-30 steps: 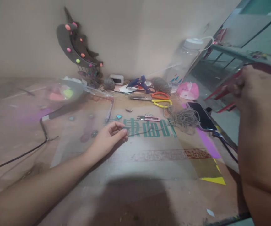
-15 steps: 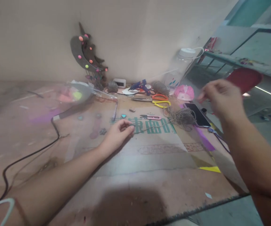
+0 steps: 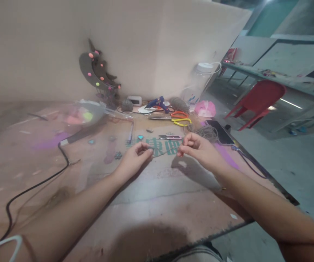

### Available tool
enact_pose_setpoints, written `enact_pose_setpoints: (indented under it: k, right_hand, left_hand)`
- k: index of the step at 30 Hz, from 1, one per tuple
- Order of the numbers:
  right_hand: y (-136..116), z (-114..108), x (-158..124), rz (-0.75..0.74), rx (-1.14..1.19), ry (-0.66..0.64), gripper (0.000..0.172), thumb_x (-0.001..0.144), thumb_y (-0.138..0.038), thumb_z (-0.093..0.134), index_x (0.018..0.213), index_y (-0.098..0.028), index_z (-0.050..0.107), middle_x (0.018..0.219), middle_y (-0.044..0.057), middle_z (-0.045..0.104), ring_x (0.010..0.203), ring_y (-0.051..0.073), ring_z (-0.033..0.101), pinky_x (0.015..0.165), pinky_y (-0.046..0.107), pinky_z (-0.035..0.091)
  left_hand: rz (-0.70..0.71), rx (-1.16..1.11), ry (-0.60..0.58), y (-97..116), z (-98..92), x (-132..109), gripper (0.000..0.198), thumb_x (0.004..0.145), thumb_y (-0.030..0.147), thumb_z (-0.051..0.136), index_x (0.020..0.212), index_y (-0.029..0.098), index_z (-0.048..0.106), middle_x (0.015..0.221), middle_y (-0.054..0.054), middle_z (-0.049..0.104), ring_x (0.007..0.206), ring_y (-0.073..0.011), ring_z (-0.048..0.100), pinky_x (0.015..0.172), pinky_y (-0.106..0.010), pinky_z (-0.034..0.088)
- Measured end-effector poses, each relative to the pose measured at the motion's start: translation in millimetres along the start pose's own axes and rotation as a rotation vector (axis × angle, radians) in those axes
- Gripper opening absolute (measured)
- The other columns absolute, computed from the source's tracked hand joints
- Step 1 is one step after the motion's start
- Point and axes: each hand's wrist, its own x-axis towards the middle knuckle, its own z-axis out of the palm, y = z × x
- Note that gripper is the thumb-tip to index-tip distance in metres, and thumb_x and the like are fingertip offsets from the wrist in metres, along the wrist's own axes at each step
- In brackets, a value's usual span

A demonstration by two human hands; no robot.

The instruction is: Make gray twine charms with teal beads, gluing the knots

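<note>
A thin strand of grey yarn [image 3: 162, 154] runs between my two hands, just above the printed sheet on the table. My left hand [image 3: 138, 155] is closed in a pinch on one part of the strand. Facing it, my right hand [image 3: 196, 149] is closed with thumb and fingertips together where the strand reaches it. Beyond the right hand lies the loose bundle of grey yarn [image 3: 207, 133], partly hidden by the fingers. Small pink-handled thread snips [image 3: 170, 137] lie behind the gap between the hands, near a blue heart piece [image 3: 140, 137].
Orange-and-yellow-handled scissors [image 3: 181, 119], a blue glue gun [image 3: 158, 104] and a clear bottle [image 3: 197, 85] stand or lie along the back. A phone [image 3: 220, 131] is at right. A decorated crescent moon [image 3: 91, 69] leans on the wall; a black cable [image 3: 36, 182] crosses the left side.
My right hand has come down and left from above the phone to close beside my left hand. The left hand stays in nearly the same place. The view has shifted slightly right.
</note>
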Motion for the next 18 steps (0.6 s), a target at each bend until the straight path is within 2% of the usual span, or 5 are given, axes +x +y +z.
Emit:
enact_pose_setpoints:
  k: [6,9,11,14,18]
  right_hand:
    - [7.0,-11.5,-1.4,-0.017,0.103,-0.089,0.034,0.080,-0.035,0.078,0.079,-0.025,0.046,0.074,-0.001,0.077,0.071,0.018,0.074,0.072,0.034,0.057]
    - [10.1,-15.6,-3.9,-0.016,0.135,-0.107,0.026,0.082,-0.032,0.077,0.097,-0.025,0.058,0.074,-0.002,0.078,0.069,0.018,0.074,0.074,0.035,0.058]
    - [12.2,-16.0,-5.6,-0.003,0.144,-0.128,0.028,0.083,-0.029,0.076,0.108,-0.026,0.065,0.077,-0.001,0.078,0.071,0.017,0.074,0.076,0.035,0.058]
    - [16.2,-14.7,-7.9,0.021,0.157,-0.127,0.021,0.082,-0.026,0.076,0.103,-0.028,0.075,0.082,0.000,0.078,0.075,0.016,0.073,0.075,0.033,0.059]
    - [19.9,-14.2,-10.7,0.058,0.071,-0.072,0.015,0.083,-0.026,0.074,0.096,-0.029,0.080,0.085,0.001,0.076,0.076,0.015,0.070,0.070,0.031,0.058]
  left_hand:
    - [-0.026,0.052,0.004,-0.4,0.3,-0.7,0.025,0.081,0.039,0.072,0.087,0.018,0.060,0.071,0.002,0.065,0.067,-0.0147,0.061,0.068,-0.026,0.045]
    - [-0.059,0.048,0.009,2.7,0.9,-1.8,0.025,0.082,0.040,0.072,0.088,0.019,0.059,0.072,0.001,0.066,0.067,-0.0148,0.062,0.069,-0.027,0.045]
    - [-0.070,0.053,0.003,5.0,1.3,-2.4,0.026,0.081,0.040,0.073,0.088,0.018,0.059,0.072,0.001,0.067,0.068,-0.0148,0.062,0.069,-0.027,0.046]
    - [-0.082,0.066,0.000,7.8,1.7,-2.9,0.027,0.080,0.039,0.073,0.088,0.018,0.059,0.071,0.001,0.067,0.068,-0.0143,0.061,0.069,-0.027,0.046]
    - [-0.101,0.070,-0.009,9.0,1.2,-3.3,0.026,0.082,0.039,0.072,0.088,0.018,0.058,0.071,0.001,0.067,0.068,-0.0138,0.060,0.069,-0.027,0.046]
